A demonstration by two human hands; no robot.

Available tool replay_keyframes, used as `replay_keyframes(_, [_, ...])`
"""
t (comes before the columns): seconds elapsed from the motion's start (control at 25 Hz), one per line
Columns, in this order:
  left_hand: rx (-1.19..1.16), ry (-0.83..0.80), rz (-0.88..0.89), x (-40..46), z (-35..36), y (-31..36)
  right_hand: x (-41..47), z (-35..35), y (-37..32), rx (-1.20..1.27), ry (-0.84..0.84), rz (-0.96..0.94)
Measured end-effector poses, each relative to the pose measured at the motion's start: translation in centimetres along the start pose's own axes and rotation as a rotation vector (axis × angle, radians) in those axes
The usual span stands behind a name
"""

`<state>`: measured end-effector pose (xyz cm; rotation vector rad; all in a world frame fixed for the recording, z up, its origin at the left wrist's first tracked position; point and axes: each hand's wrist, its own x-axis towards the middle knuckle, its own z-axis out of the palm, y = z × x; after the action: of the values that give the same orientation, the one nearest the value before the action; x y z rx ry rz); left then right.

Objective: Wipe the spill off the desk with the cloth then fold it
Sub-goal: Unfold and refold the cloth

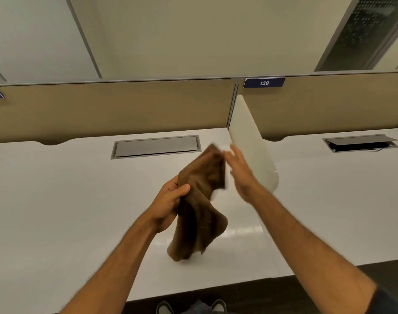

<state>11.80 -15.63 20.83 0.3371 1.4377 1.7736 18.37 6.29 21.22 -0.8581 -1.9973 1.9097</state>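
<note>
Now folding: left hand (168, 201) grips brown terry cloth (200, 200) above white desk (57, 200); right hand (241, 173), fingers straight, touches its top corner. Next: catch that corner & square edges.

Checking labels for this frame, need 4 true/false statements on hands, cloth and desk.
1. The left hand grips the brown cloth. True.
2. The cloth lies flat and folded on the desk. False: it hangs bunched, held above the desk.
3. The right hand has straight fingers beside the cloth's upper edge. True.
4. The sign on the divider reads 193. False: it reads 139.
</note>
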Motion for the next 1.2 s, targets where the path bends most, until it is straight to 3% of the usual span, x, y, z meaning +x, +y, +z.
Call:
replay_keyframes(0.16, [-0.149,0.019,0.056,-0.7,-0.2,1.5,-3.7,1.8,8.9,0.078,-0.137,0.464])
replay_keyframes(0.28, [-0.093,0.088,0.098,-0.9,-0.9,1.9,-5.9,2.6,10.2,0.186,-0.359,0.566])
replay_keyframes(0.4, [0.040,0.125,0.113,-1.2,-1.7,2.3,-6.3,3.3,8.6,0.279,-0.506,0.460])
replay_keyframes(0.56, [0.210,0.071,0.109,-1.6,-2.9,2.6,-5.4,4.1,6.7,0.206,-0.406,0.298])
replay_keyframes(0.84, [0.366,0.010,0.053,-2.1,-4.2,1.9,-4.7,4.7,5.4,0.321,-0.337,0.299])
replay_keyframes(1.04, [0.339,0.084,0.044,-2.2,-5.1,-0.2,-4.4,4.6,4.9,0.302,-0.267,0.202])
replay_keyframes(1.2, [0.304,0.249,0.012,-1.6,-6.2,-0.2,-4.1,3.0,4.0,0.196,-0.071,0.088])
